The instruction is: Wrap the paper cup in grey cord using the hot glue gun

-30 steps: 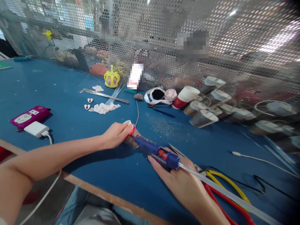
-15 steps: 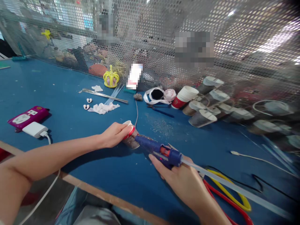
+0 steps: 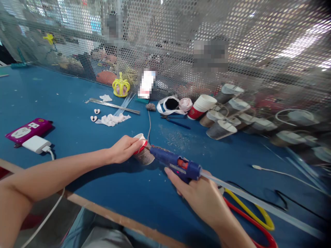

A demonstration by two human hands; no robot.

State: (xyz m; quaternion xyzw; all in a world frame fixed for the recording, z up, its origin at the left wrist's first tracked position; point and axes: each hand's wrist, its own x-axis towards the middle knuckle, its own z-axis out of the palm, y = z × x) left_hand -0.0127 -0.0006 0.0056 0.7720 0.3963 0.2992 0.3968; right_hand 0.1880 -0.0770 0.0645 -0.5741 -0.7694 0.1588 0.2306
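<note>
My left hand (image 3: 126, 148) is closed around a paper cup (image 3: 145, 157) lying tilted on its side, with a red band and white part near the fingers and a grey-brown wrapped lower part. Grey twine (image 3: 150, 124) runs from the cup to a small twine ball (image 3: 150, 107) on the table. My right hand (image 3: 199, 194) grips a blue hot glue gun (image 3: 169, 157), its nozzle at the cup's side by the red band. A long clear glue stick (image 3: 248, 193) sticks out of the gun's back. The exact nozzle contact is too small to make out.
Wrapped cups (image 3: 221, 130) and a stack of paper cups (image 3: 203, 106) stand at the right. Blue-handled pliers (image 3: 177, 123), a yellow crown (image 3: 121, 86) and metal rods (image 3: 113, 105) lie further back. Red-and-yellow handles (image 3: 248, 220) lie beside my right forearm. Perforated mesh (image 3: 168, 41) borders the table.
The camera view has shifted slightly, moving the background a little to the left. Both hands keep their holds, and the nozzle stays at the cup with only slight movement.
</note>
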